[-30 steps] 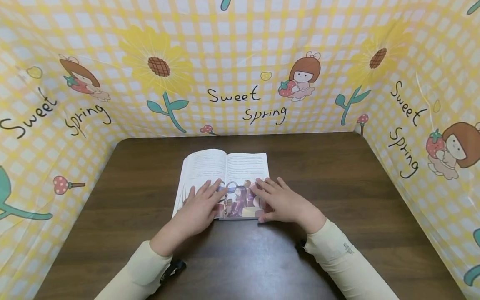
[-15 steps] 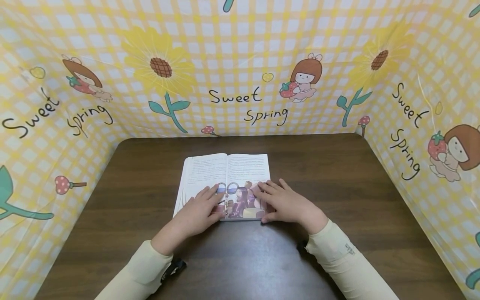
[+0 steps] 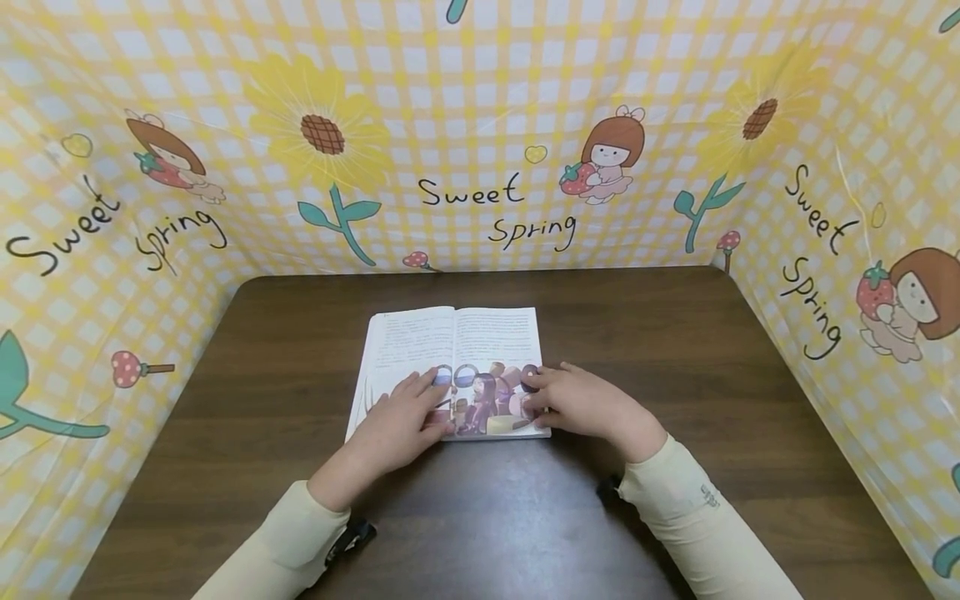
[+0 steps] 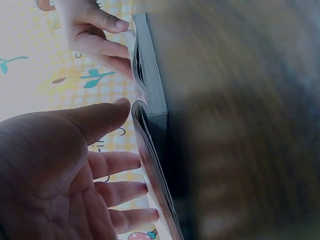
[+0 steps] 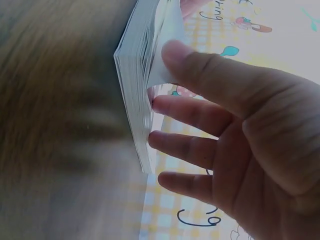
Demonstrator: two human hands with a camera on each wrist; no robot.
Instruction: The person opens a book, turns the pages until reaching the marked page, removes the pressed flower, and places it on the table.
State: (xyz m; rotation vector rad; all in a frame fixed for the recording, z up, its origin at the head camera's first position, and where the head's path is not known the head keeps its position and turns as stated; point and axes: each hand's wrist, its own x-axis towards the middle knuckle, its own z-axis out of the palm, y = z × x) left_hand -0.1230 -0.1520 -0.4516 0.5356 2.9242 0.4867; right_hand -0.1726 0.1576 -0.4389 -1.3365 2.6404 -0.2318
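Observation:
An open book (image 3: pixel 495 331) lies on the table, printed text above and a purple-toned picture across the lower pages. My left hand (image 3: pixel 395 421) rests on the left page, fingers extended toward the spine. In the left wrist view the thumb of the left hand (image 4: pixel 55 175) is near the book's lower edge, the other fingers against the page. My right hand (image 3: pixel 588 402) is at the right page's outer edge. In the right wrist view the right hand (image 5: pixel 240 135) has its thumb against a slightly raised page (image 5: pixel 164 62), its fingers fairly straight beside the page edges.
The dark wooden table (image 3: pixel 637 325) extends around the book. A yellow checked cloth (image 3: pixel 480 108) with flowers and lettering surrounds it at the back and both sides. A dark strap (image 3: pixel 351 540) shows under the left sleeve.
The right hand has drawn right, from over the picture to the page's outer edge. The left page, bulging earlier, now lies flatter. The left hand has barely moved.

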